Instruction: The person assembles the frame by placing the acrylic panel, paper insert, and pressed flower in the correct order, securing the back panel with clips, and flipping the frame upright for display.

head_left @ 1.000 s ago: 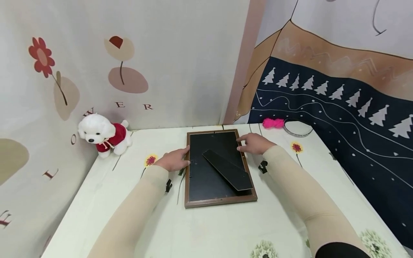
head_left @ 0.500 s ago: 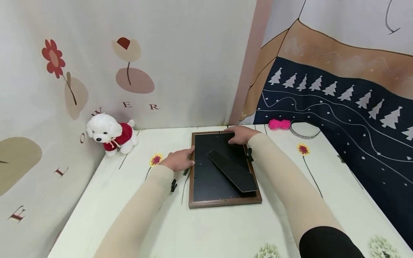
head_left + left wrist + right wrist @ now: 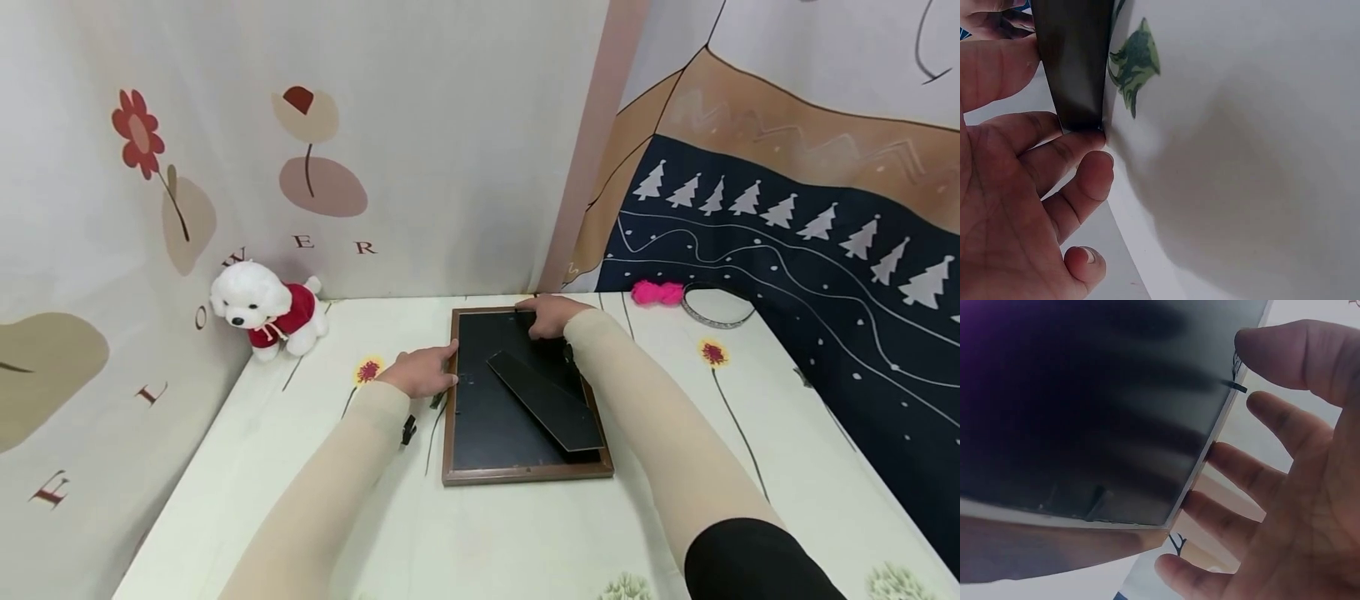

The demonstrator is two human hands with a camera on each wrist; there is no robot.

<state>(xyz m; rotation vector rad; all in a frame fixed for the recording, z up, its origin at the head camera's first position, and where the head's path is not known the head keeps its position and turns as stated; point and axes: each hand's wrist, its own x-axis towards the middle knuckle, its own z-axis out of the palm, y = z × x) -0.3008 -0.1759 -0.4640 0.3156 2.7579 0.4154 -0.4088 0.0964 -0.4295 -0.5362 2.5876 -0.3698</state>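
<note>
A picture frame (image 3: 528, 477) with a brown rim lies face down on the table, its black backing board (image 3: 487, 433) upward. A black easel stand (image 3: 546, 402) sits slanted across the board. My left hand (image 3: 420, 372) touches the frame's left edge with spread thumb and fingers; the left wrist view shows its fingertips (image 3: 1096, 139) against the dark side. At the top edge is my right hand (image 3: 551, 317). In the right wrist view its thumb (image 3: 1272, 353) lies by a small dark metal tab (image 3: 1235, 385), with other fingertips along the rim.
A white toy dog (image 3: 266, 308) in a red top stands at the back left, by the printed curtain (image 3: 435, 167). A pink bow-like item (image 3: 657, 292) and a grey ring-shaped band (image 3: 718, 321) lie at the back right. Flower-print cloth (image 3: 375, 533) covers the table.
My right hand has moved from the frame's right side to its top edge. The left hand stays at the left edge. The whole head view has shifted slightly.
</note>
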